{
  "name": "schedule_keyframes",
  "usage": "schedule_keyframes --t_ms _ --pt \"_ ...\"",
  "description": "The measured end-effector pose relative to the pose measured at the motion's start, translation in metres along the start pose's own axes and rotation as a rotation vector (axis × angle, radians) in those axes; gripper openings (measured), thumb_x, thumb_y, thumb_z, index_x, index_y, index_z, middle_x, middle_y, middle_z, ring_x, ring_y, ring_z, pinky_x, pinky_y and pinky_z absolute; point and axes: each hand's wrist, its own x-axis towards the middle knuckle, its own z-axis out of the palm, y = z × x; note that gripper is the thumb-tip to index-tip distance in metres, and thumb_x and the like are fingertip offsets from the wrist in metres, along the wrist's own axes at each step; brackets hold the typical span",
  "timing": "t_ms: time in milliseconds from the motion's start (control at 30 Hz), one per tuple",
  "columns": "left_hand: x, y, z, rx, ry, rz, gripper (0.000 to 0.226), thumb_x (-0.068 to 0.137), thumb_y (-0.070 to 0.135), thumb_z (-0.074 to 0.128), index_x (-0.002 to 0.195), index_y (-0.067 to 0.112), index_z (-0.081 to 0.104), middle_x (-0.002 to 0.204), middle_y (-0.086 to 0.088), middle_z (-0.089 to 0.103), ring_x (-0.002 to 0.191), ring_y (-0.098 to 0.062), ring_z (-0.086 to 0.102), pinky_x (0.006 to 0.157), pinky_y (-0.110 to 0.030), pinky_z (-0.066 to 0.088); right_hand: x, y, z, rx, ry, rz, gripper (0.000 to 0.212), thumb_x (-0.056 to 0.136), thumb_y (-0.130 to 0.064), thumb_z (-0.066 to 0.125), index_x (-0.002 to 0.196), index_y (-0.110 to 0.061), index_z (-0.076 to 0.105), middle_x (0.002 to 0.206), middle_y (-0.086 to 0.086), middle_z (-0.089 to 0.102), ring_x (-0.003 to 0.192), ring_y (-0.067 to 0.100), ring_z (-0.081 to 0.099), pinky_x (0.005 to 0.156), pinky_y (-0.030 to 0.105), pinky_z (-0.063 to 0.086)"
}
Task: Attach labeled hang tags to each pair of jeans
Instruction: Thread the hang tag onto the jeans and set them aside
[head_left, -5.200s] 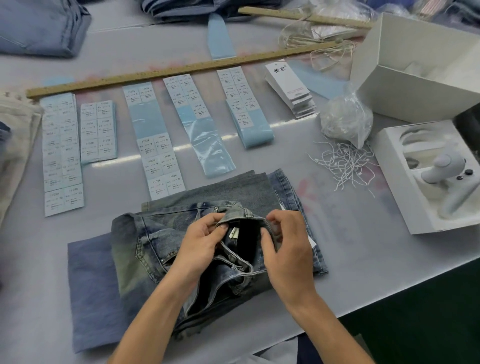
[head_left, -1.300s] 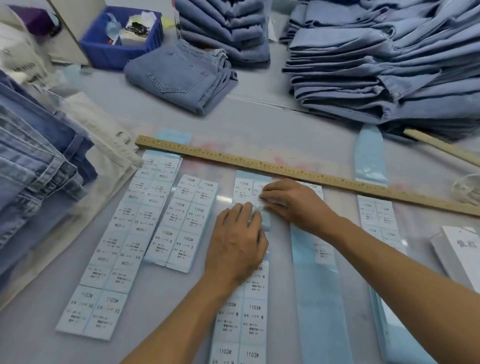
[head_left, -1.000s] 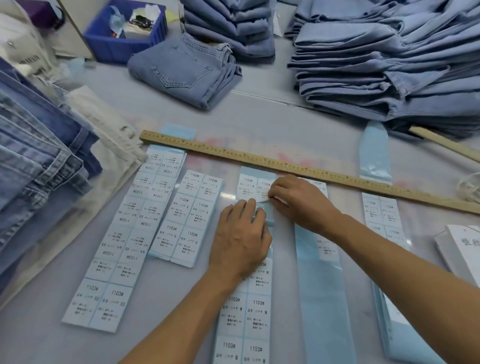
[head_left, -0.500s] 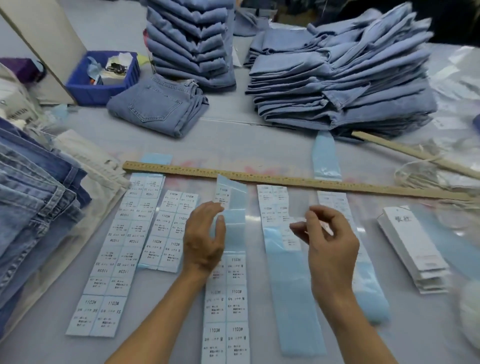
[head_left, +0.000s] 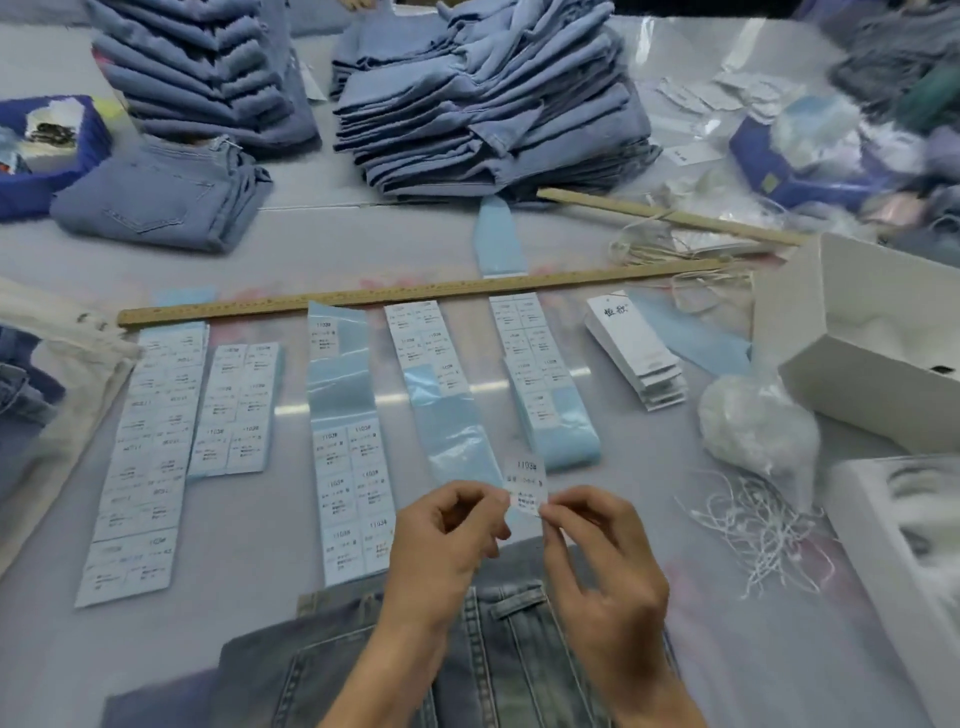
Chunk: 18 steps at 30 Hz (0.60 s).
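Head view, only one I have. My left hand (head_left: 441, 540) and right hand (head_left: 597, 551) both pinch a small white sticker label (head_left: 525, 486), printed 1103#, held up between fingertips above the table (head_left: 291, 249). Left pinches its left edge, right its lower right corner; other fingers curled loosely.

Directly under my wrists lie washed grey-blue jeans (head_left: 498, 654), waistband toward the label sheets, belt loop visible, flat on the table's near edge.

Beyond the hands, five strips of label sheets (head_left: 348, 488) on blue backing run side by side, upper ends just below a long wooden ruler (head_left: 415, 293). Middle strips show bare blue backing in places.

Right of the strips, a fanned stack of white hang tags (head_left: 636, 353). Near it a clear bag of white strings (head_left: 753, 426), and loose strings (head_left: 758, 525) scattered just in front of the bag.

White open box (head_left: 872, 343) at far right, second white tray below it, blurred.

Far side: two tall stacks of folded light blue jeans (head_left: 488, 98), one folded pair (head_left: 161, 200) lying alone at left, blue bin (head_left: 31, 179) at left edge.
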Motion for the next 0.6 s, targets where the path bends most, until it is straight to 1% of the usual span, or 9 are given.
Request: schedule_keyframes --t_ms 100,200,233,300,400,467,500,533,600 --pt "-0.010 -0.007 0.008 0.007 -0.042 -0.036 0.016 0.090 0.015 0.071 0.075 0.016 0.076 0.067 -0.011 0.065 0.051 -0.013 0.048 0.051 -0.023 0.041 -0.016 0.003 -0.018 0.012 -0.018 -0.023 0.012 0.089 0.003 0.067 0.097 0.006 0.075 0.107 0.012 0.063 0.103 0.013 0.064 0.088 0.025 0.054" --pt "-0.017 -0.019 0.018 0.042 -0.047 -0.040 0.019 0.088 0.005 0.072 0.071 0.012 0.074 0.055 -0.006 0.060 0.049 -0.013 0.051 0.053 -0.022 0.047 -0.030 0.004 -0.034 0.030 -0.030 -0.026 0.015 0.093 -0.004 0.065 0.098 0.005 0.075 0.108 0.011 0.064 0.105 0.014 0.065 0.090 0.025 0.053" --pt "-0.019 -0.023 0.021 0.065 -0.043 -0.030 0.019 0.087 0.003 0.071 0.070 0.011 0.073 0.052 -0.003 0.058 0.048 -0.011 0.051 0.054 -0.021 0.047 -0.034 0.005 -0.039 0.053 -0.034 0.000 0.014 0.093 -0.004 0.065 0.099 0.004 0.075 0.109 0.010 0.064 0.105 0.015 0.065 0.090 0.026 0.054" --pt "-0.022 -0.031 0.027 0.115 -0.019 -0.003 0.015 0.088 0.002 0.070 0.074 0.007 0.072 0.052 0.000 0.058 0.046 -0.008 0.049 0.050 -0.017 0.043 -0.042 0.007 -0.053 0.100 -0.025 0.099 0.014 0.092 -0.002 0.066 0.102 -0.001 0.076 0.112 0.007 0.065 0.107 0.017 0.067 0.090 0.028 0.054" --pt "-0.025 -0.043 0.032 0.095 0.026 -0.018 0.009 0.091 0.000 0.069 0.081 0.001 0.072 0.054 0.000 0.058 0.045 -0.007 0.049 0.045 -0.014 0.040 -0.053 0.014 -0.075 0.076 0.041 0.254 0.019 0.089 0.000 0.065 0.104 -0.007 0.076 0.111 0.003 0.066 0.107 0.018 0.067 0.090 0.029 0.054" --pt "-0.029 -0.050 0.036 0.085 0.021 -0.038 0.012 0.091 0.000 0.069 0.080 0.004 0.072 0.055 0.000 0.059 0.046 -0.006 0.049 0.045 -0.015 0.040 -0.059 0.019 -0.088 0.072 0.083 0.412 0.019 0.092 0.001 0.066 0.100 -0.013 0.076 0.104 -0.001 0.068 0.100 0.016 0.068 0.085 0.029 0.056" --pt "-0.032 -0.053 0.040 0.098 0.010 -0.037 0.016 0.090 0.000 0.070 0.077 0.008 0.073 0.056 0.000 0.060 0.047 -0.006 0.049 0.045 -0.014 0.040 -0.061 0.021 -0.094 0.125 0.096 0.540 0.022 0.093 0.001 0.067 0.097 -0.019 0.077 0.098 -0.003 0.070 0.094 0.015 0.069 0.081 0.027 0.057" --pt "-0.035 -0.055 0.044 0.120 -0.009 -0.030 0.019 0.090 0.001 0.071 0.074 0.011 0.073 0.057 0.000 0.060 0.048 -0.006 0.050 0.046 -0.014 0.040 -0.062 0.023 -0.098 0.219 0.097 0.693 0.025 0.092 -0.001 0.069 0.094 -0.024 0.077 0.092 -0.002 0.072 0.088 0.015 0.070 0.077 0.026 0.058" --pt "-0.043 -0.060 0.054 0.165 -0.071 -0.010 0.022 0.089 0.002 0.072 0.073 0.017 0.074 0.061 -0.002 0.064 0.053 -0.006 0.053 0.049 -0.014 0.041 -0.062 0.025 -0.102 0.427 0.057 0.953 0.018 0.089 -0.005 0.072 0.092 -0.023 0.077 0.086 0.003 0.075 0.081 0.018 0.070 0.071 0.023 0.057"
